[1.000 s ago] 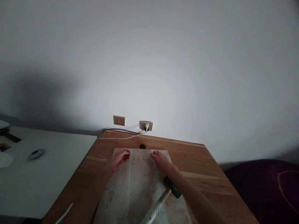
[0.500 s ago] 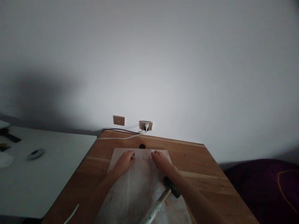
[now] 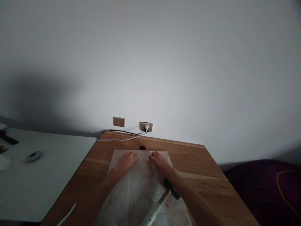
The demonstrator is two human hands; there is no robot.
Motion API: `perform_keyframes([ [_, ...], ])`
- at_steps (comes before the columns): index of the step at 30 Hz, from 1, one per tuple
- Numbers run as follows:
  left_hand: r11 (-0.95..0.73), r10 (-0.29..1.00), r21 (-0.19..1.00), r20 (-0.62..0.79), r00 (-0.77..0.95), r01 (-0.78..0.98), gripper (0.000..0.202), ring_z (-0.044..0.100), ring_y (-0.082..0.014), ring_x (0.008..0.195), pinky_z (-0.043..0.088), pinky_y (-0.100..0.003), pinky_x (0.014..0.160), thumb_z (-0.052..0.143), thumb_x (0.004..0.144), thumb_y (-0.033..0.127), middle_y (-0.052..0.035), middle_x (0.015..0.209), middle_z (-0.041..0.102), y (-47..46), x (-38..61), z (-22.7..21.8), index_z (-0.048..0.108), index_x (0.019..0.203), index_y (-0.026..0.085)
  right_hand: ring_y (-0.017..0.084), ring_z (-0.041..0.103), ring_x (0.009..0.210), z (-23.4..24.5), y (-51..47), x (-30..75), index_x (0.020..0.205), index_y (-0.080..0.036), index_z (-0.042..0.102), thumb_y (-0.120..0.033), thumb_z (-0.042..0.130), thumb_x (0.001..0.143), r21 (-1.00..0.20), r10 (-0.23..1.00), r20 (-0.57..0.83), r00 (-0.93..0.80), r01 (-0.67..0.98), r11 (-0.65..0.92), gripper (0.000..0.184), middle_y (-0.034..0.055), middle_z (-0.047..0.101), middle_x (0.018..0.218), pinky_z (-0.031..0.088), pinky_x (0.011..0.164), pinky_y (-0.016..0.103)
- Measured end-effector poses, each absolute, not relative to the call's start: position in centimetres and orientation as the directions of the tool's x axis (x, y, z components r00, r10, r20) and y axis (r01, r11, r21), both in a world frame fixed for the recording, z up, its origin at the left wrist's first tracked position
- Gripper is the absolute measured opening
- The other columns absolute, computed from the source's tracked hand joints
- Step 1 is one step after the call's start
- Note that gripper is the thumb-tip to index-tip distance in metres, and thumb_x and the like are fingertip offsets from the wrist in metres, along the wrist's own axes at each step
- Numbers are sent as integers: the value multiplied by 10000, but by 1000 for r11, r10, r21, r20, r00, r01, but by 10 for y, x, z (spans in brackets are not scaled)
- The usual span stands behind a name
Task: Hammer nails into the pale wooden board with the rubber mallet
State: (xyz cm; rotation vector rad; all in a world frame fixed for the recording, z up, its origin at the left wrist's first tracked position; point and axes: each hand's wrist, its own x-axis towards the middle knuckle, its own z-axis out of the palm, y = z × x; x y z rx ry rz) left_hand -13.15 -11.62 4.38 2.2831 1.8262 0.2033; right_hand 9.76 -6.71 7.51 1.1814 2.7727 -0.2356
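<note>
Hammer, just one, lies nearest me, its pale handle running out of the bottom of view and its dark head beside my right forearm. Beneath it is one whitish board on the wooden table; tabletop runs wide past the board's right edge, and a narrower strip beyond its far edge. Near that far edge I make out about three small upright pieces in a row, too small to name. My left hand and right hand are at the row's two ends, a gap between them, fingers bent and drawn together; whether either pinches a piece I cannot tell. Farther off come one round hole, one white cable, one black cable and two wall plates.
</note>
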Motion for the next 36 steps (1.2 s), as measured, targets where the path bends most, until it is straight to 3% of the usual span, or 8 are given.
perform_keyframes([
  [4,-230,967,199,-63,246,953,289,665,-301,1046,492,-403,916,432,991,145,-150,1117,696,-116,-135,46,698,1101,174,202,649,1079,77,-69,101,1146,-167,654,11,467,911,-144,725,-137,-675,737,660,349,108,705,1153,469,911,277],
  [7,-245,967,197,-24,255,949,281,650,-316,1089,471,-425,966,439,1013,190,-160,1133,699,-118,-136,47,707,1095,167,181,679,1041,76,-72,101,1186,-173,628,-142,560,968,-162,738,-136,-660,750,641,231,79,722,1130,482,899,242],
  [12,-246,969,242,34,246,939,256,635,-320,1092,455,-443,991,482,1021,243,-154,1126,701,-117,-137,48,727,1040,174,269,682,1110,68,-71,87,1165,-114,656,-352,535,1055,-60,815,-138,-562,827,560,289,157,720,1147,525,953,387],
  [20,-304,952,275,64,298,912,350,643,-302,1007,461,-440,974,432,1055,306,-138,999,698,-114,-144,39,723,910,178,229,683,1088,63,-66,72,1163,-158,681,-284,655,1007,15,750,-161,-641,759,651,202,71,706,1181,579,941,444],
  [24,-261,965,266,76,250,928,302,630,-283,1091,466,-396,998,475,1047,398,-131,1138,671,-117,-144,33,686,1032,183,236,671,1116,63,-67,73,1187,-155,668,-247,648,1007,4,733,-140,-666,739,673,203,71,697,1194,569,955,447],
  [27,-266,964,323,62,260,908,192,619,-249,1152,467,-342,999,513,1017,278,-117,1253,636,-117,-144,32,639,1136,197,226,683,1075,65,-67,72,1143,-151,681,-257,652,1006,-13,737,-144,-660,746,665,176,67,706,1164,569,945,439],
  [30,-278,956,400,27,292,874,241,643,-212,1097,466,-302,958,455,965,90,-83,1158,664,-114,-145,35,639,1072,203,216,682,1054,68,-67,73,1108,-143,686,-211,616,1014,-45,735,-136,-664,746,665,135,69,715,1130,550,953,417],
  [36,-276,958,457,64,278,846,145,662,-212,1008,459,-286,885,524,965,138,-67,1045,674,-110,-146,42,657,940,190,213,659,1055,75,-76,77,1065,-157,696,-161,579,981,-116,721,-73,-689,724,680,144,91,718,1075,486,918,280],
])
